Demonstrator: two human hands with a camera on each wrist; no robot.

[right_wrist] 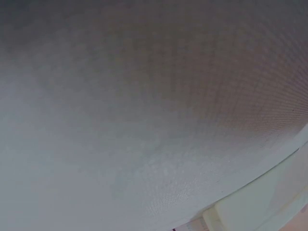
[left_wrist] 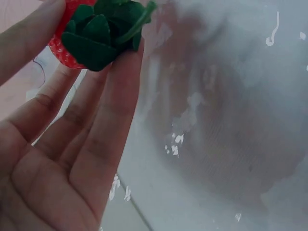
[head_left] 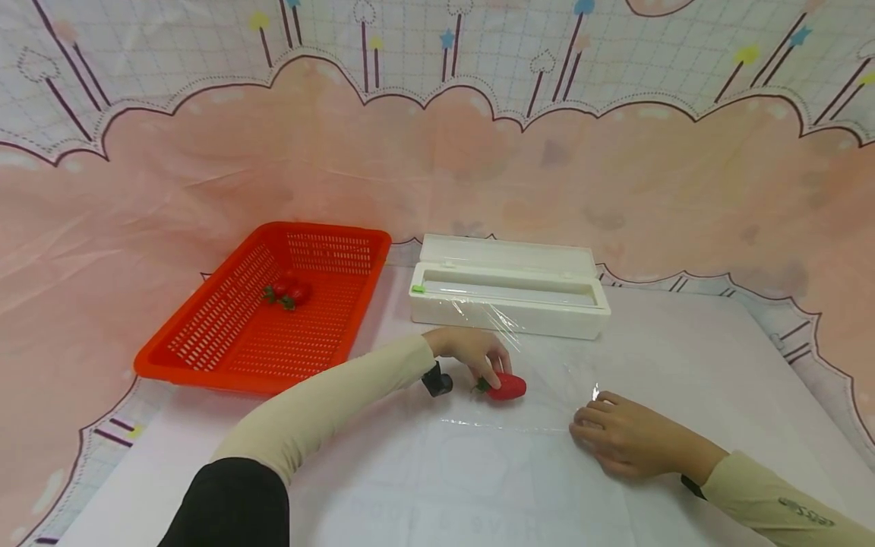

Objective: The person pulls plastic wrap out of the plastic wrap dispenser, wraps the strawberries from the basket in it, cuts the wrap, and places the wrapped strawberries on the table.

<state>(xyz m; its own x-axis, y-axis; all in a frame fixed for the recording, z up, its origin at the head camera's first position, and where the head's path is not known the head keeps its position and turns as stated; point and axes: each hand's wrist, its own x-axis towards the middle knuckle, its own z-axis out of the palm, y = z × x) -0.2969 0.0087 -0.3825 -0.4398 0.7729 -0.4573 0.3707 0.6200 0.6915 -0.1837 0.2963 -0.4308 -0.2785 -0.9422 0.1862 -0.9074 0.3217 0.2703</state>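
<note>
My left hand (head_left: 473,349) holds a red strawberry (head_left: 509,387) with a green leafy cap between thumb and fingers. The strawberry is low over a sheet of clear cling film (head_left: 547,414) spread on the white table. In the left wrist view the strawberry's leafy cap (left_wrist: 98,38) faces the camera, with the thumb on one side and fingertips on the other. To the right, my right hand (head_left: 625,437) has its fingers curled at the film's near right edge, where the film bunches up by the fingertips. The right wrist view shows mostly the blurred table surface.
A white cling film box (head_left: 509,321) with its lid raised stands behind the film, which runs out over its front. An orange-red plastic basket (head_left: 355,319) at the left contains a few strawberries (head_left: 287,291). A patterned cloth (head_left: 437,167) hangs behind the table.
</note>
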